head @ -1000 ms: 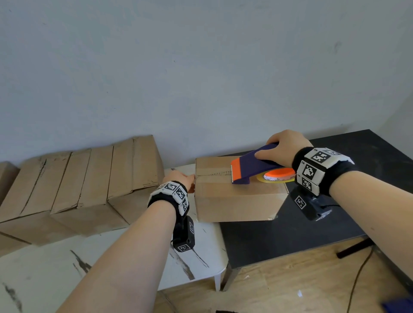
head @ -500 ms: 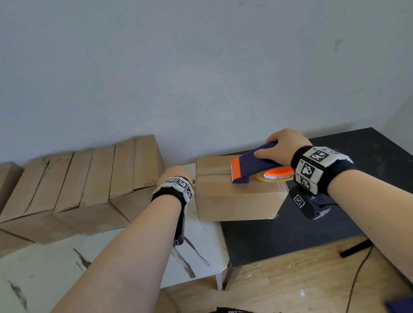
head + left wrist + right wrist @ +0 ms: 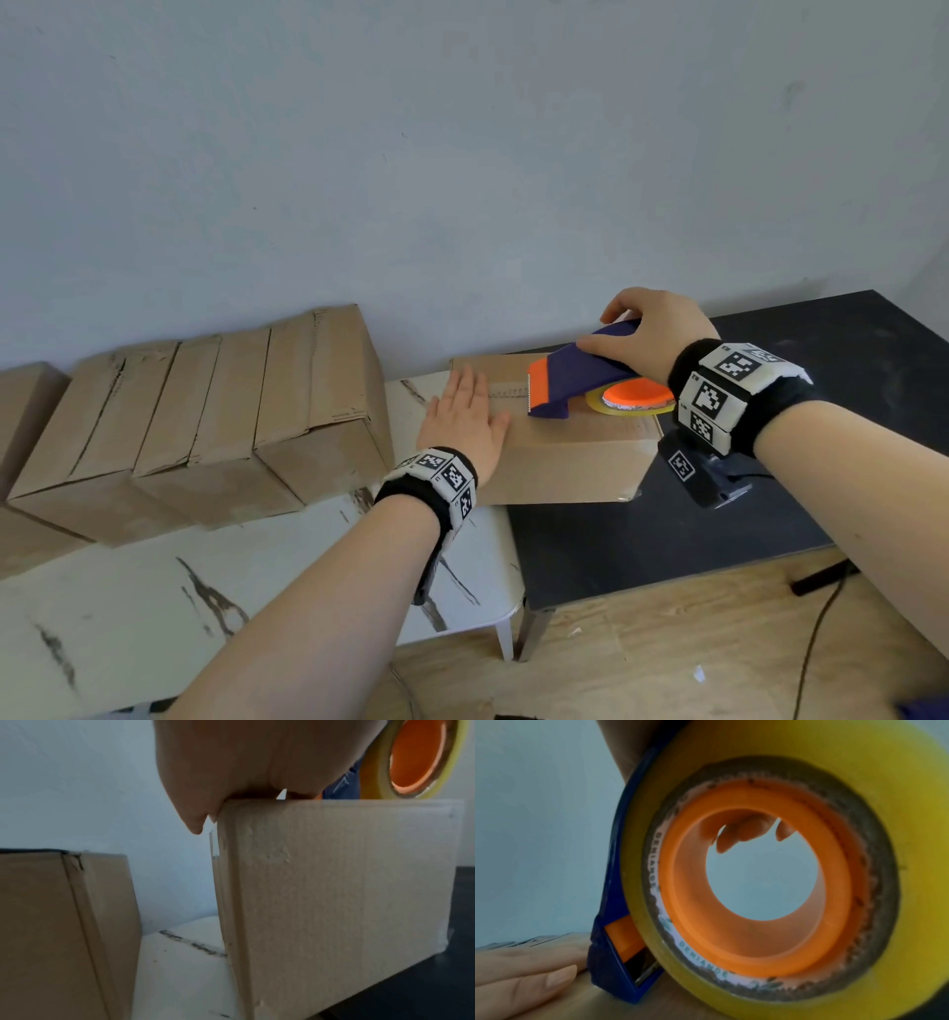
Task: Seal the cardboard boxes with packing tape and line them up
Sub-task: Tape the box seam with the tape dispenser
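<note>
Left hand (image 3: 464, 421) flat on box (image 3: 565, 457) at 9 o'clock, bracing it; right hand (image 3: 652, 329) clamped on tape dispenser (image 3: 575, 380), taping the seam.

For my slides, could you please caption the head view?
Left hand flat on box; right hand grips tape dispenser.

Your cardboard box (image 3: 575, 457) stands across the joint of two tables, its left part on the white table (image 3: 154, 606) and its right part on the black table (image 3: 667, 539). On its top lie your left hand (image 3: 464, 419) at left and the tape dispenser (image 3: 580, 377) at right. A row of boxes (image 3: 205, 416) stands left, against the wall (image 3: 462, 154).
</note>
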